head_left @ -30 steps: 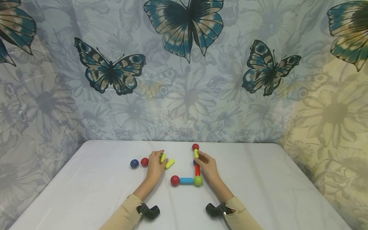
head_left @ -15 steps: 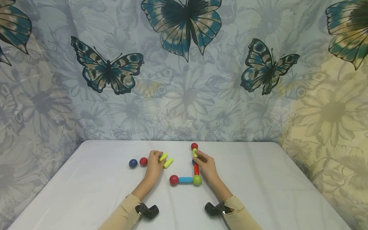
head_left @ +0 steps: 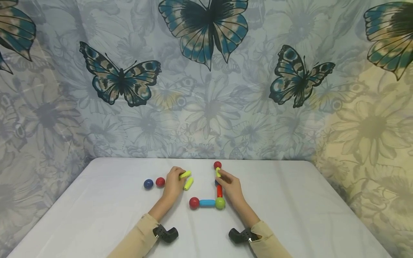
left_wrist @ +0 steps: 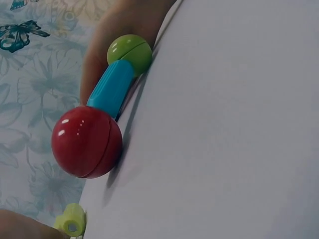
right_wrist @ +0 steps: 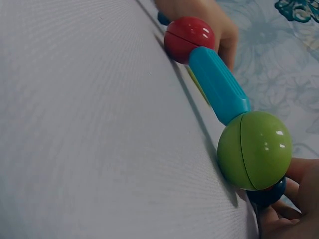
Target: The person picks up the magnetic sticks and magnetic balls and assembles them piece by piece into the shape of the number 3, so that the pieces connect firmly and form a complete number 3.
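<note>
My left hand (head_left: 173,185) pinches a yellow-green toy rod (head_left: 185,174) near its left end. Just below it lies a second yellow-green rod (head_left: 188,184). My right hand (head_left: 233,187) grips the upper part of an L-shaped ball-and-rod toy, with thumb and fingers around a dark blue ball (right_wrist: 269,193) and the yellow-green rod (head_left: 218,171) above it. A red ball (head_left: 217,165) tops this chain. Below the blue ball, a red rod (head_left: 219,191) leads to a green ball (head_left: 220,203); from there a light blue rod (head_left: 207,203) reaches left to another red ball (head_left: 194,203).
Left of the left hand, a loose dark blue ball (head_left: 148,184) and a red ball (head_left: 160,182) sit on the white table (head_left: 106,215). Behind the table's far edge hangs a butterfly-patterned cloth (head_left: 209,122). Both wrists wear black camera mounts.
The yellow-green rod in my left hand has turned from steep to nearly level, its free end now pointing right. My right hand keeps its grip on the chain.
</note>
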Available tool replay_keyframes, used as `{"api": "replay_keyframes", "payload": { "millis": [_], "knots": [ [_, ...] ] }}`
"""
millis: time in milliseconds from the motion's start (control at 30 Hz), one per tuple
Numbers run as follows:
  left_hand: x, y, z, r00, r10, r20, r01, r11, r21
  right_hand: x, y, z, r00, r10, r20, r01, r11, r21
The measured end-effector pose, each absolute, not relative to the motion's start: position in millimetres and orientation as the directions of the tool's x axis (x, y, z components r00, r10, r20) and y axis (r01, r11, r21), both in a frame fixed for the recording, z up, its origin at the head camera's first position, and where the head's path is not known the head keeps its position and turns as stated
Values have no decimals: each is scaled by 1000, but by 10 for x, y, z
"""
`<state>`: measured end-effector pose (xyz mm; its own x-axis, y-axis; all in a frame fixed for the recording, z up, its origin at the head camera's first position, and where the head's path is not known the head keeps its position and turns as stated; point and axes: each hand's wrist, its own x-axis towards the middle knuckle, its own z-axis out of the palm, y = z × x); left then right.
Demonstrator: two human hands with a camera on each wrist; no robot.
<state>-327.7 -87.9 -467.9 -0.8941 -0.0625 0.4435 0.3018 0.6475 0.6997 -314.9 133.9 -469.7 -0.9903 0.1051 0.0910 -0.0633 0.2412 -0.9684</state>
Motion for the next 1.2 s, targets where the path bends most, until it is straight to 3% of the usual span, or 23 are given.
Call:
{"api": "replay_keyframes", "payload": {
  "millis": [233, 733, 1200],
  "knots": [
    [-3442, -841, -4604, -904, 44, 425, 342, 672, 657, -3135, 1338, -4681, -989, 112, 94, -65, 240, -969],
    [-3658, -737, -4517, -910, 170, 379, 404, 579, 709, -3127, 1335, -4671, -990, 107, 96, -68, 242, -968],
    [-3812, -593, -4520, -862, 281, 422, 504, 562, 656, -3134, 1341, -4680, -990, 104, 97, -70, 245, -967]
  ]
}}
